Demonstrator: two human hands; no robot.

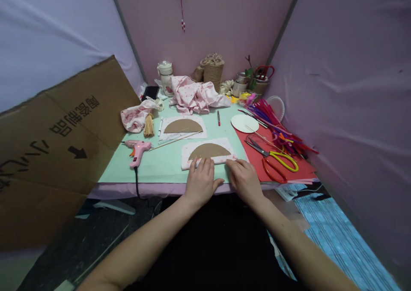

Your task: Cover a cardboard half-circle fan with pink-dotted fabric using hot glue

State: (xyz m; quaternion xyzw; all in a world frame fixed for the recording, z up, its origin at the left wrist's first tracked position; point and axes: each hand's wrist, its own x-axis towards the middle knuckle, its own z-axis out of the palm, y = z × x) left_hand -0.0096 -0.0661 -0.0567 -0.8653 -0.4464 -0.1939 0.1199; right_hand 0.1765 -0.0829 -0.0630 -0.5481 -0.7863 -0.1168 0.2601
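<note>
A half-circle of brown cardboard (pixel 210 150) lies on a piece of pale patterned fabric (pixel 186 156) at the near side of the table. The fabric's near edge is folded up over the straight side of the cardboard. My left hand (pixel 203 180) presses on this fold with its fingers stretched out and its thumb apart. At the fold's right end, my right hand (pixel 246 180) has its fingers bent and closed on the fabric edge. Behind them, a second cardboard half-circle (pixel 183 126) rests on another fabric piece (pixel 203 132).
A pink glue gun (pixel 138 149) with a cord lies left, near a thin stick (pixel 176 141). Scissors (pixel 276 160) lie on red sheets (pixel 257 171) at right, near colourful pipe cleaners (pixel 269 119). Crumpled pink fabric (pixel 195 96) is behind. A large cardboard panel (pixel 73 124) stands left.
</note>
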